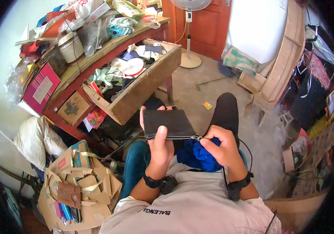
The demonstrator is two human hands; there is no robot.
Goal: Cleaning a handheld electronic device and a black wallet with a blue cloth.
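A flat black zip pouch (169, 122) lies across my left hand (161, 146), thumb on top and fingers curling round behind it. At the pouch's near right corner, my right hand (220, 146) pinches the metal zipper pull (197, 137) between thumb and forefinger. The zip runs along the edge towards me; what is inside the pouch is hidden. On my lap, below both hands, rests a crumpled blue cloth (197, 155).
An open wooden drawer (146, 84) full of cloth items juts out ahead. Flattened cardboard (96, 210) at lower left holds a brown leather wallet (69, 195) and small items. A pedestal fan (190, 60) stands by the red door (206, 32). A wooden cabinet (284, 58) leans at right.
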